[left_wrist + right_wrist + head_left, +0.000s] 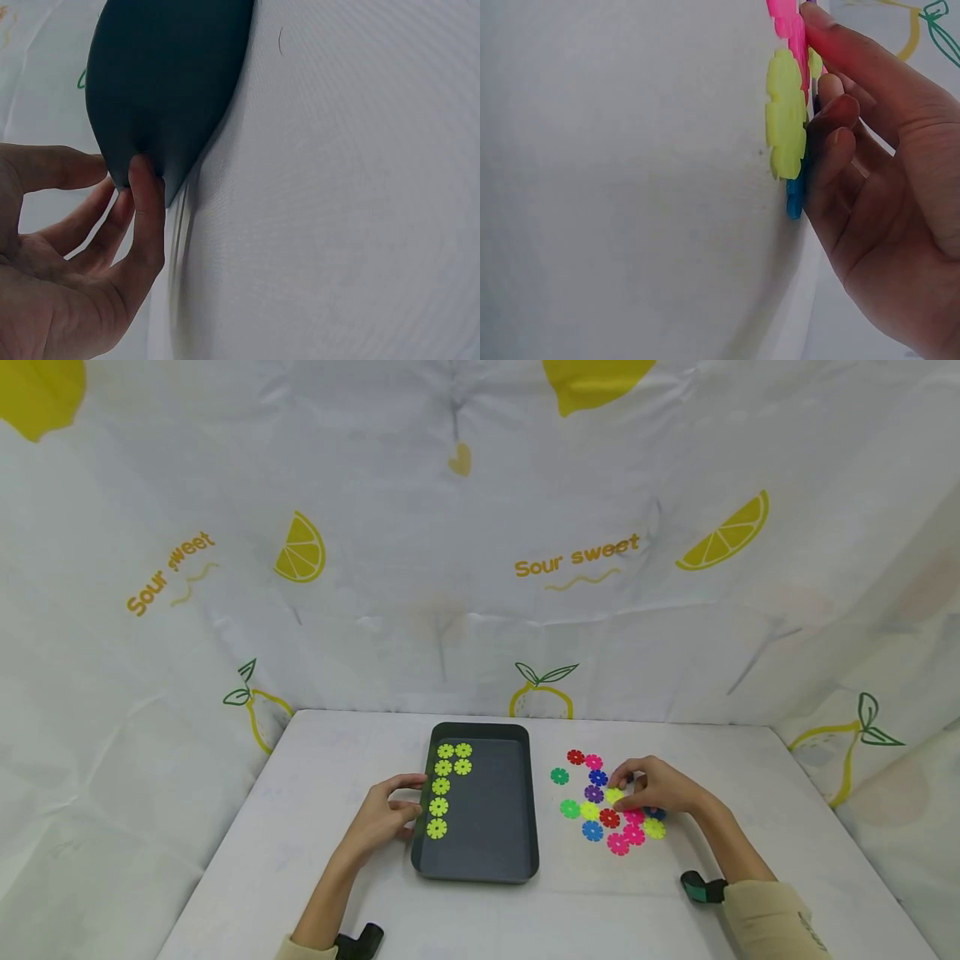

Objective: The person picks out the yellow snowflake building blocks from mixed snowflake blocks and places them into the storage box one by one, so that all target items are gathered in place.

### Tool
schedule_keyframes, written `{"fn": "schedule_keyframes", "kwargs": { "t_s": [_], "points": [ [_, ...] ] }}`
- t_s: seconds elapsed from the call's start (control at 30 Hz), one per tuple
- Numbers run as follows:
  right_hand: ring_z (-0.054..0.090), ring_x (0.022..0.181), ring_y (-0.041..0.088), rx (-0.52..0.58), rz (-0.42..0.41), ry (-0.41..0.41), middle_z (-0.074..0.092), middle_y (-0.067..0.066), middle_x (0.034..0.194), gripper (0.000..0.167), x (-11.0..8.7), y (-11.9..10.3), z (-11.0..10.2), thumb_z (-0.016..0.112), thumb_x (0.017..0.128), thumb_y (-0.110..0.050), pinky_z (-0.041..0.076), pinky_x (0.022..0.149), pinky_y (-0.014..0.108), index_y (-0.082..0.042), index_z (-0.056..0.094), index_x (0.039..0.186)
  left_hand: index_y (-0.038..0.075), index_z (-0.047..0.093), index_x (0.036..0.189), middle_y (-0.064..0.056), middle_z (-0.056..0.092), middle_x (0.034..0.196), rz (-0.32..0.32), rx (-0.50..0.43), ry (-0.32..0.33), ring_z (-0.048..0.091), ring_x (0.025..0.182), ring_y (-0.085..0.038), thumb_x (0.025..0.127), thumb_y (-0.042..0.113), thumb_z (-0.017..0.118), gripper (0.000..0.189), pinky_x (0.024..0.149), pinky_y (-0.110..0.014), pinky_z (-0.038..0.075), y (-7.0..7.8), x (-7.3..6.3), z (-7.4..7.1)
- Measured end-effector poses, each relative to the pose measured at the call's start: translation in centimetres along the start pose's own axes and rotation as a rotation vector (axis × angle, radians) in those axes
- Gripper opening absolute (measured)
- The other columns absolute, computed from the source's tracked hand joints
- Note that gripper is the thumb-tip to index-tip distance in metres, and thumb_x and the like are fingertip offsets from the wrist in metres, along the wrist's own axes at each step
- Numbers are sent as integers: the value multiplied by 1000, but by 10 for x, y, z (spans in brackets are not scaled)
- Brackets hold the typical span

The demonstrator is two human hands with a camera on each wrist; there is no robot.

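At the left long side of a dark grey tray point(487, 810), my left hand point(386, 814) touches the outer wall. In the left wrist view the fingers of this hand point(82, 255) lie against the tray's wall and rim point(172, 75). Yellow-green flower-shaped discs point(438, 807) stand in a column and a short second column inside the tray. Over a loose group of coloured discs on the right, my right hand point(656, 787) pinches a yellow disc point(614, 796) between thumb and finger. Another yellow disc point(786, 116) lies close below that hand point(885, 187).
Red point(609, 818), pink point(618, 844), green point(559, 776), blue point(592, 831) and purple discs point(594, 793) lie on the white table point(300, 810) right of the tray. Black wrist straps point(705, 887) are on both arms. A lemon-print cloth point(405, 627) hangs behind.
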State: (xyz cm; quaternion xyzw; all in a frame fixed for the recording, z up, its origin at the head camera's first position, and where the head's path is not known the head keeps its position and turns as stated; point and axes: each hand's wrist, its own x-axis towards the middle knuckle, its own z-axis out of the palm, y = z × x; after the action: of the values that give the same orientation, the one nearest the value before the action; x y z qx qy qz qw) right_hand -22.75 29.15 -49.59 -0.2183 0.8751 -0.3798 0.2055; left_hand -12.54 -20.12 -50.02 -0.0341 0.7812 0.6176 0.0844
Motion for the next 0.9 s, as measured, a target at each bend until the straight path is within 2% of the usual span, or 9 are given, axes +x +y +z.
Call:
{"fn": "schedule_keyframes", "kwargs": {
  "t_s": [0.2, 0.37, 0.7, 0.9],
  "points": [
    [55, 72, 12, 2, -15, 8, 65, 9, 105, 32, 0, 0, 2, 90, 88, -18, 53, 65, 20, -5, 72, 111, 8, 66, 145, -19, 64, 148, -1, -1, 6, 78, 104, -25, 94, 0, 70, 52, 73, -42, 68, 0, 0, 1],
    [56, 79, 12, -13, -42, 30, 67, 10, 106, 31, -1, 1, 4, 90, 88, -17, 55, 69, 19, -6, 72, 110, 9, 67, 144, -17, 65, 146, -5, 5, 14, 78, 102, -23, 94, -1, 71, 51, 72, -40, 68, -2, 1, 1],
    [60, 82, 11, -69, -66, 76, 69, 6, 95, 27, -2, -1, 3, 91, 87, -18, 57, 71, 19, -8, 74, 105, 10, 69, 142, -16, 66, 145, -3, 8, 17, 77, 100, -23, 94, 0, 72, 50, 71, -41, 67, -2, 0, 1],
    [64, 82, 13, -44, -57, 51, 68, 6, 94, 24, 0, -7, -1, 88, 90, -15, 60, 75, 19, -5, 73, 107, 10, 68, 144, -16, 65, 146, -4, 6, 12, 77, 101, -23, 94, 1, 72, 51, 71, -41, 67, -2, 1, 1]
  ]
}}
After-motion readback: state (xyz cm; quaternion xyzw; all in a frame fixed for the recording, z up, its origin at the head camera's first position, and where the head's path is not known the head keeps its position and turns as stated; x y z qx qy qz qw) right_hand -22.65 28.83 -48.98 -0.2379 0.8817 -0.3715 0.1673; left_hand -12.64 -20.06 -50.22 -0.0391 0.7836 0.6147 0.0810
